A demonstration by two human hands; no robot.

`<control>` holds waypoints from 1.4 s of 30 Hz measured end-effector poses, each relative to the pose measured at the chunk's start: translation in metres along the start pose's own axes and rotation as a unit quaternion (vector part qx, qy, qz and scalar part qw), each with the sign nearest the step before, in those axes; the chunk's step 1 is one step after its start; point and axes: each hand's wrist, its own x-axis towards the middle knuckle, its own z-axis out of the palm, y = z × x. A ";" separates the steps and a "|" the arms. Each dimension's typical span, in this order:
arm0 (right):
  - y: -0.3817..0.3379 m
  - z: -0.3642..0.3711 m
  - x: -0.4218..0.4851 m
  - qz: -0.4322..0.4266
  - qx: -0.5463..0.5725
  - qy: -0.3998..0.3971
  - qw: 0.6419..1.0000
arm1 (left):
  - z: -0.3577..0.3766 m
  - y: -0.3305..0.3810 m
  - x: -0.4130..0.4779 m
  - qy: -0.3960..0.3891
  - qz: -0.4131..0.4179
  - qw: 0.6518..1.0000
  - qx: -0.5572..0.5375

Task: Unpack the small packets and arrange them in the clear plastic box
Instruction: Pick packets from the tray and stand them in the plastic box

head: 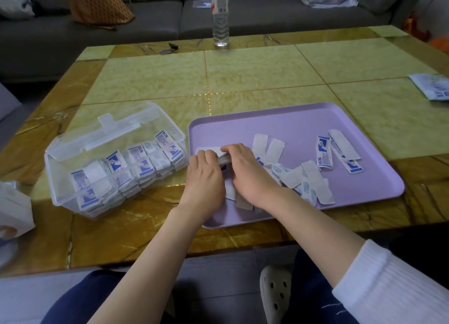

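Box: the clear rectangular plastic box (pixel 56 190) sits near-left on the yellow-green tiled table (pixel 267 75). Its lid is flipped back, so we can drop things straight in from the tray side.
In the box: small white-and-blue paper packets (pixel 143 163) stand in tight rows. It looks pretty close to full to us.
Tray: the flat lilac plastic tray (pixel 291 121) is just right of the box and keeps the mess in one spot. More of those packets and some plain white strips are scattered over its near and right parts.
Left hand: our left hand (pixel 206 177) is over the tray's near-left corner, fingers curled onto one end of a thin tan strip (pixel 224 160).
Right hand: our right hand (pixel 245 170) is right up against the left and pinches the other end. We reckon it's two-handed so we can peel or fold the strip.
Progress: mostly done, we'd guess, with just the tray's leftovers to go.
Far edge: a clear plastic water bottle (pixel 220 19) stands well apart from the work.
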 end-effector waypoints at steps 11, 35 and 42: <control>0.003 -0.007 0.001 0.007 -0.134 0.028 0.990 | -0.008 0.000 -0.006 -0.023 -0.009 0.998 0.050; -0.003 -0.005 -0.006 -0.017 -0.066 0.085 0.994 | -0.023 0.000 -0.010 -0.011 -0.005 0.997 -0.070; -0.007 -0.006 -0.011 -0.042 0.037 0.083 0.995 | -0.045 -0.001 -0.021 0.053 -0.014 0.971 -0.231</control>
